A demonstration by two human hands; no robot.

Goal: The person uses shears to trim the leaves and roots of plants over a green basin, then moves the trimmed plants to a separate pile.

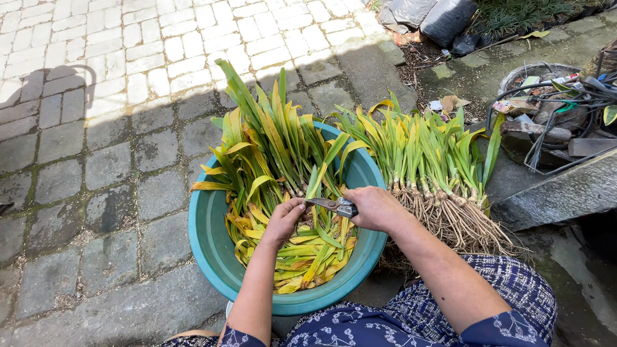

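Over the teal basin (207,239), right hand (376,209) is closed around small shears (334,205); left hand (284,222) pinches a plant stem (307,191). Leaves look light, limp; firmer hold likely near the base.

A basin (212,238) stands on the paving (96,160), in front of the person. In it lie cut leaves (308,254) and leafy plants (270,141). Right of it, touching, lies a row of plants with roots (437,173). Further right is a tub of scraps (546,109); behind, sacks (430,16).
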